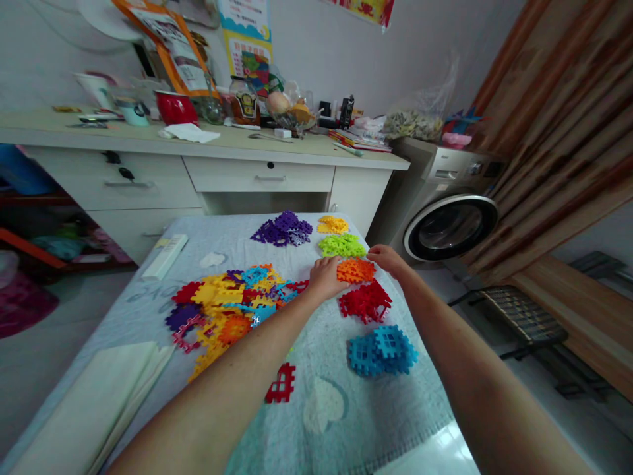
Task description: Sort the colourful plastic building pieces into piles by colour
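A stack of orange interlocking plastic building pieces (355, 270) lies between my two hands on the cloth-covered table (297, 448). My left hand (326, 276) is closed against the stack's left side, fingers curled at its edge. On the other side my right hand (388, 258) reaches in with its fingers stretched out, by the stack's upper right corner. Beyond the orange stack are lime green pieces (342, 246) and yellow pieces (333, 225). Nearer me lie red pieces (366, 301) and blue pieces (382, 351). A large mixed-colour heap (222, 297) spreads to the left, partly behind my left forearm.
Purple pieces (283, 229) are piled at the table's far side. A single red piece (281, 383) lies near my left forearm. At the left are a white oblong object (165, 256) and folded cloth (106, 389). A washing machine (445, 204) stands beyond, at the right.
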The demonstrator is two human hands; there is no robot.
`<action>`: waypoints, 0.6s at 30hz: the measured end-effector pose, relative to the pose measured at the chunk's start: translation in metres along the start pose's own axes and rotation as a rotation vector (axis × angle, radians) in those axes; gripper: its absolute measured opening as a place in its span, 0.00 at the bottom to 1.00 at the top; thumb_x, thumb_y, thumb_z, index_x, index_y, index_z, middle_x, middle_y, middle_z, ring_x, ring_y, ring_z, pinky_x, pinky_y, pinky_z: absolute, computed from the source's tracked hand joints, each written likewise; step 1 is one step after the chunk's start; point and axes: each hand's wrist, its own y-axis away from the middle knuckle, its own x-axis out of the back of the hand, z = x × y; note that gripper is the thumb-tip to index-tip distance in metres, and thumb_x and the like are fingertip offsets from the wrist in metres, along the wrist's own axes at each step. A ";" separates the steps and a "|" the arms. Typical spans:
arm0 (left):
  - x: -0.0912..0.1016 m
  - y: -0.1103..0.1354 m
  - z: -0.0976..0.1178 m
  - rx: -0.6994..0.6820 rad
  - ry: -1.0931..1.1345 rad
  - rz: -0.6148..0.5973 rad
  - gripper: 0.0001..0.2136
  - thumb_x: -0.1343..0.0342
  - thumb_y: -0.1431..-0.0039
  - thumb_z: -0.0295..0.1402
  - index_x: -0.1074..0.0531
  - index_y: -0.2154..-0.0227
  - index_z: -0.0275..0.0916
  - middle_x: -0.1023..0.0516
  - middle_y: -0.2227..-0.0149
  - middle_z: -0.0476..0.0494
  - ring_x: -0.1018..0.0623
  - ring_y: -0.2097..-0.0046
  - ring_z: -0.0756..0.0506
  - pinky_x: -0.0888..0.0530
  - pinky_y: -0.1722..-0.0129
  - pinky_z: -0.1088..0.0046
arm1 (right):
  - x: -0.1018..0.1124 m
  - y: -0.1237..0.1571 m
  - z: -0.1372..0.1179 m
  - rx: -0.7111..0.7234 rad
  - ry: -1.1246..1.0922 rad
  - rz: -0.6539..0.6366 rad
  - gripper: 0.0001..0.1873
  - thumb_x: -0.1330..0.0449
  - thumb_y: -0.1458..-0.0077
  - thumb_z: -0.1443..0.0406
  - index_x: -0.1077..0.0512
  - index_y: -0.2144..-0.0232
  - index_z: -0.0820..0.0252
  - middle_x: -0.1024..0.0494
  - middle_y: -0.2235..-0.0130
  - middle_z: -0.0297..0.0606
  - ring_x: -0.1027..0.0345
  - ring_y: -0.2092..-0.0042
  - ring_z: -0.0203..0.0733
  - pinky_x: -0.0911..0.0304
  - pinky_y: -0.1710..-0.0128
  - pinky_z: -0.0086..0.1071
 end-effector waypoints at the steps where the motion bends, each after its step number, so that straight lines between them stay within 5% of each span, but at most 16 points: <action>1: 0.002 0.001 -0.001 0.001 0.002 0.005 0.36 0.37 0.54 0.45 0.40 0.42 0.42 0.32 0.40 0.40 0.34 0.39 0.39 0.38 0.39 0.64 | 0.000 -0.003 -0.003 -0.015 0.032 0.016 0.08 0.38 0.50 0.66 0.23 0.66 0.65 0.24 0.70 0.35 0.35 0.70 0.33 0.44 0.73 0.24; 10: 0.041 0.025 -0.003 -0.036 0.038 0.077 0.28 0.42 0.47 0.39 0.39 0.43 0.42 0.31 0.41 0.42 0.35 0.38 0.41 0.40 0.37 0.64 | -0.007 -0.021 -0.021 -0.045 0.142 0.008 0.11 0.41 0.51 0.70 0.21 0.66 0.67 0.23 0.72 0.37 0.35 0.73 0.34 0.44 0.75 0.25; 18: 0.111 0.103 -0.024 -0.115 0.165 0.268 0.23 0.44 0.45 0.37 0.37 0.45 0.45 0.31 0.43 0.44 0.34 0.40 0.42 0.37 0.38 0.60 | 0.000 -0.033 -0.027 -0.009 0.216 -0.001 0.10 0.41 0.54 0.73 0.20 0.70 0.66 0.22 0.73 0.42 0.30 0.70 0.40 0.40 0.71 0.28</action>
